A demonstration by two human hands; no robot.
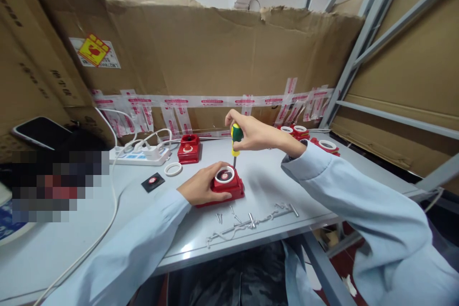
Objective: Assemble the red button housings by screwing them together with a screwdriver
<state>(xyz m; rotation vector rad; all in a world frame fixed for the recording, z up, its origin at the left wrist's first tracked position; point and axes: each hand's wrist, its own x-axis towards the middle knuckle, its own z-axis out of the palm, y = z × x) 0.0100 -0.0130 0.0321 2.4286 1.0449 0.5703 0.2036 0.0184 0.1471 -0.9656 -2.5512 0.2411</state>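
Note:
My left hand [203,185] is closed around the left side of a red box-shaped housing [234,188] with a white ring [224,181] on top, keeping it against the table. In my right hand [253,133] is a green and yellow screwdriver [235,139], held upright by its handle. Its shaft points down to the back right corner of the housing; whether the tip sits in a screw is too small to tell. In front of the housing lie several loose screws [219,218] and a long thin metal rod [247,223] with chain-like pieces along it.
Left of the housing lie a loose white ring [173,169] and a black square plate [153,181]. Behind stand another red housing [188,148] and a white power strip [139,155] with cables. More red housings [327,147] are at the back right. Cardboard [215,52] walls the back.

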